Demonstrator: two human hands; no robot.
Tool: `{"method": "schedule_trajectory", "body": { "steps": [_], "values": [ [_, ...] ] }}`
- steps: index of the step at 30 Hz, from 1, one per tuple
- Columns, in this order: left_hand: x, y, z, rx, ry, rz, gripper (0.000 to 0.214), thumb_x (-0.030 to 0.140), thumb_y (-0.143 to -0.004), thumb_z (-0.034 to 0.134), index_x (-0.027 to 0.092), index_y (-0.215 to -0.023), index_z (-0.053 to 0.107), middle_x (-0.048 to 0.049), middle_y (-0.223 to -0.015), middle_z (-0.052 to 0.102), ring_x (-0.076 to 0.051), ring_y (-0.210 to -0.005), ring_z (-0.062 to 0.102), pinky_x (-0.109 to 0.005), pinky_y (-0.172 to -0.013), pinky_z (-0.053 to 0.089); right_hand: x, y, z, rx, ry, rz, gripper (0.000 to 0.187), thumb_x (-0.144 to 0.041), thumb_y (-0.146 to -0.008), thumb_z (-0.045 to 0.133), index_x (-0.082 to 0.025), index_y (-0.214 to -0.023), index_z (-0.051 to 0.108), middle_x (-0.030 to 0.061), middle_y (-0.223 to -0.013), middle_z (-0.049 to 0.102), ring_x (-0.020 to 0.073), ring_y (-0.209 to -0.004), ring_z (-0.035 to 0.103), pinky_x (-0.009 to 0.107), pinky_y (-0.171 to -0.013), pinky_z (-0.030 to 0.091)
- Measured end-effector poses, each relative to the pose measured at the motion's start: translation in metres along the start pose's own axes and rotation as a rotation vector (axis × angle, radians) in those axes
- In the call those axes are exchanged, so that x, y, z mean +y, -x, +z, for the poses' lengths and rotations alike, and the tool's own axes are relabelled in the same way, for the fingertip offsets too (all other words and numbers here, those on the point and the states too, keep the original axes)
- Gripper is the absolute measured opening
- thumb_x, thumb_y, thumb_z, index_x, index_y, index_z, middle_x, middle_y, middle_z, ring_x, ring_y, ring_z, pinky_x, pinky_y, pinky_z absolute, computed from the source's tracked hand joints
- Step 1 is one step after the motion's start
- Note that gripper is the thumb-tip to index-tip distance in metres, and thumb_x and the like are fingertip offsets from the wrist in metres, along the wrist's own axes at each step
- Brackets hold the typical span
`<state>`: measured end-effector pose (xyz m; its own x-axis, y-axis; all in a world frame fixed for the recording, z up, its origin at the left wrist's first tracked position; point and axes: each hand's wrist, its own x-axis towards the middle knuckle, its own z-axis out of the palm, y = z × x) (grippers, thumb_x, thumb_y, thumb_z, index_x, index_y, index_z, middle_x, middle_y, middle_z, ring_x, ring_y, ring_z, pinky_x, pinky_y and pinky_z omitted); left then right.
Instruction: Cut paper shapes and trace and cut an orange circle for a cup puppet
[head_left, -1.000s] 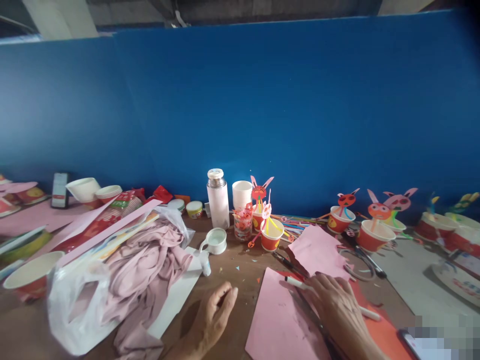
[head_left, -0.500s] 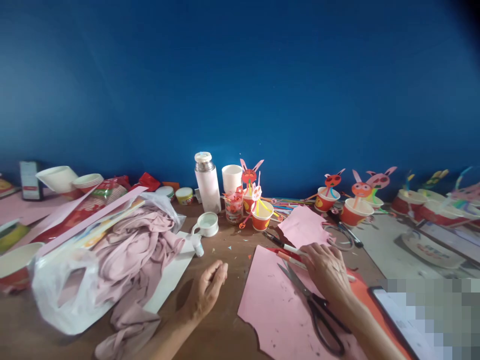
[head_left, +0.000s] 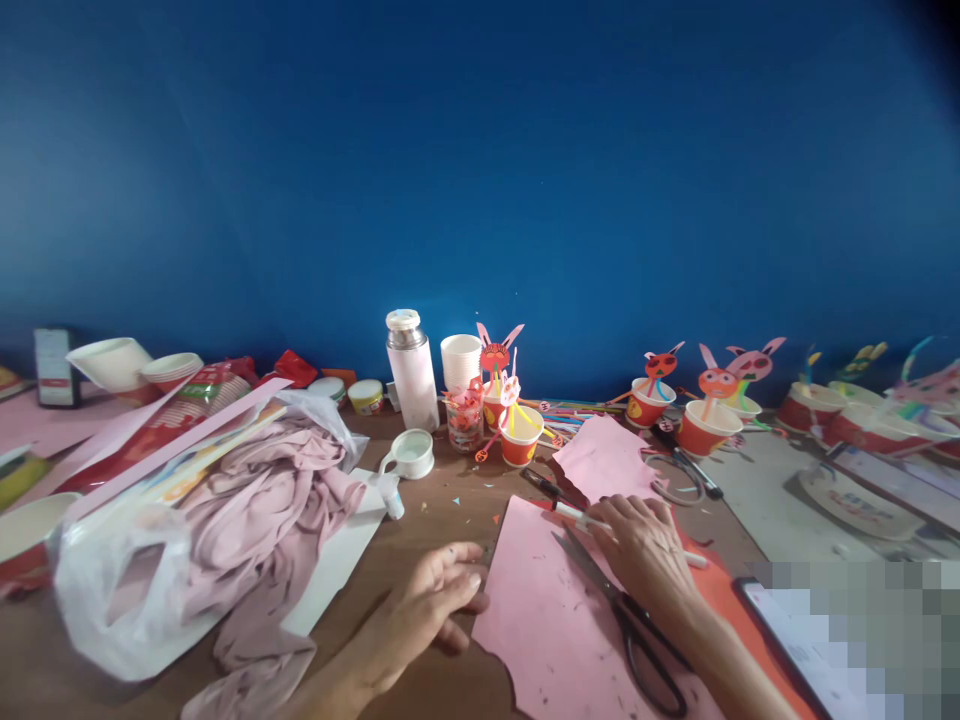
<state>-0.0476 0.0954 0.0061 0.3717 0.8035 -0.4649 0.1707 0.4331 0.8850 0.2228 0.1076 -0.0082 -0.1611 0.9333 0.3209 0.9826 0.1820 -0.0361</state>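
Observation:
My right hand (head_left: 641, 545) is closed over a white marker pen (head_left: 577, 515), with its fingertips hidden behind the knuckles. A white pen end (head_left: 696, 560) shows past the hand's other side; whether it belongs to the same pen I cannot tell. Just under that wrist, black-handled scissors (head_left: 619, 605) lie slightly open on a pink paper sheet (head_left: 536, 600) with ragged edges. My left hand (head_left: 442, 595) is open and empty over the brown table, fingers apart, close to the sheet's left edge. Beyond the right hand lies another pink paper piece (head_left: 604, 458).
Rabbit-faced paper cups (head_left: 521, 440) stand along the blue wall, beside a white thermos (head_left: 412, 380) and a white cup-shaped lid (head_left: 411, 455). Pinkish cloth (head_left: 277, 500) and a plastic bag (head_left: 120, 610) fill the left. A phone (head_left: 787, 640) lies at right.
My left hand has moved right and its fingers have spread. My right hand stays over the pens; the orange-and-red barrels beside it no longer show, and a white one does.

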Motion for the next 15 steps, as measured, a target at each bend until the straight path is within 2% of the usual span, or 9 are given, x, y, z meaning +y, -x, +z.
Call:
{"method": "schedule_trajectory", "body": {
  "steps": [4,8,12,15],
  "values": [
    [0.003,0.0,-0.001,-0.02,0.136,-0.07,0.053,0.037,-0.077,0.054,0.012,-0.121,0.037,-0.0179,-0.116,0.052,-0.02,-0.084,0.062,-0.025,-0.051,0.048,-0.003,0.002,-0.001,-0.012,-0.019,0.007,0.012,-0.025,-0.086,0.054,-0.022,-0.083,0.065,0.0031,-0.08,0.066,0.0221,-0.078,0.057,0.033,-0.073,0.03],
    [0.004,-0.007,0.005,-0.034,0.216,-0.109,0.046,0.03,-0.075,0.056,0.012,-0.114,0.039,-0.0136,-0.105,0.054,-0.015,-0.07,0.062,-0.022,-0.045,0.046,-0.004,0.004,0.002,-0.009,-0.023,0.025,0.005,-0.021,-0.081,0.058,-0.021,-0.083,0.063,0.0041,-0.087,0.064,0.0231,-0.082,0.056,0.034,-0.073,0.032],
    [0.003,-0.017,0.012,-0.076,0.202,-0.116,0.045,0.032,-0.069,0.06,0.013,-0.106,0.042,-0.0064,-0.09,0.058,-0.01,-0.058,0.058,-0.019,-0.041,0.042,-0.006,0.004,0.0,-0.013,-0.031,0.045,0.006,-0.019,-0.08,0.057,-0.02,-0.085,0.061,0.0052,-0.088,0.064,0.0236,-0.084,0.057,0.034,-0.074,0.033],
    [0.001,-0.025,0.017,-0.106,0.146,-0.121,0.043,0.038,-0.064,0.062,0.014,-0.096,0.047,0.0001,-0.068,0.057,-0.009,-0.047,0.052,-0.019,-0.038,0.042,-0.008,0.003,-0.002,-0.016,-0.039,0.053,0.007,-0.019,-0.079,0.056,-0.02,-0.085,0.059,0.0061,-0.087,0.065,0.0236,-0.085,0.058,0.034,-0.074,0.034]
  ]
}}
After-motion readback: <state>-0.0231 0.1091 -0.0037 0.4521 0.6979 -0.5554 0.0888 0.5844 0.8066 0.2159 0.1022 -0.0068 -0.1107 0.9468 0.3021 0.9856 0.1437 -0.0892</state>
